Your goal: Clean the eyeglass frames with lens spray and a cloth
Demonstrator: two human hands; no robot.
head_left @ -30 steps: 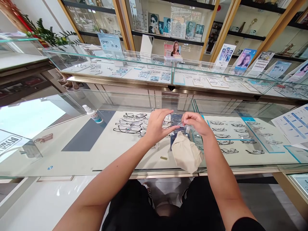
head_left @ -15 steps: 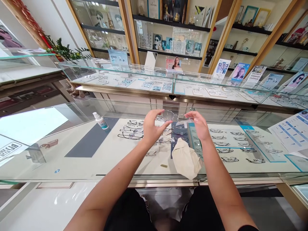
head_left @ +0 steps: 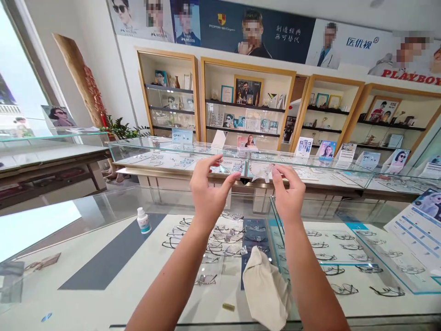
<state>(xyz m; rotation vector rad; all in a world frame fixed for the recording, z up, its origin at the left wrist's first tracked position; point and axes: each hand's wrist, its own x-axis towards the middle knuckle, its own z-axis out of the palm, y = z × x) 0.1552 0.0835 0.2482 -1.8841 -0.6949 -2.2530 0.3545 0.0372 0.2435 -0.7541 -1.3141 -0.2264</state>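
Observation:
Both hands hold up a pair of thin-rimmed, clear-lensed eyeglasses (head_left: 261, 172) over the glass counter. My left hand (head_left: 210, 195) grips one side, thumb below and fingers above. On the other side, my right hand (head_left: 288, 191) pinches the frame between thumb and fingertips. The thin rims blend into the showcase behind, so their exact outline is hard to see. Below the hands, a crumpled cream cloth (head_left: 265, 289) lies on the counter near my right forearm. A small white spray bottle (head_left: 144, 221) stands upright to the left, by a grey strip (head_left: 113, 257).
Rows of eyeglass frames (head_left: 225, 236) show in the glass counter (head_left: 148, 299), with more on the right (head_left: 344, 236). A small gold-coloured piece (head_left: 228, 307) lies left of the cloth. Across the aisle stands another glass showcase (head_left: 155, 158). A printed sign (head_left: 418, 230) stands at right.
The view has tilted up, showing the wall posters. Both hands have raised the eyeglasses, which now appear in front of the far showcase. The cloth and bottle stay on the counter.

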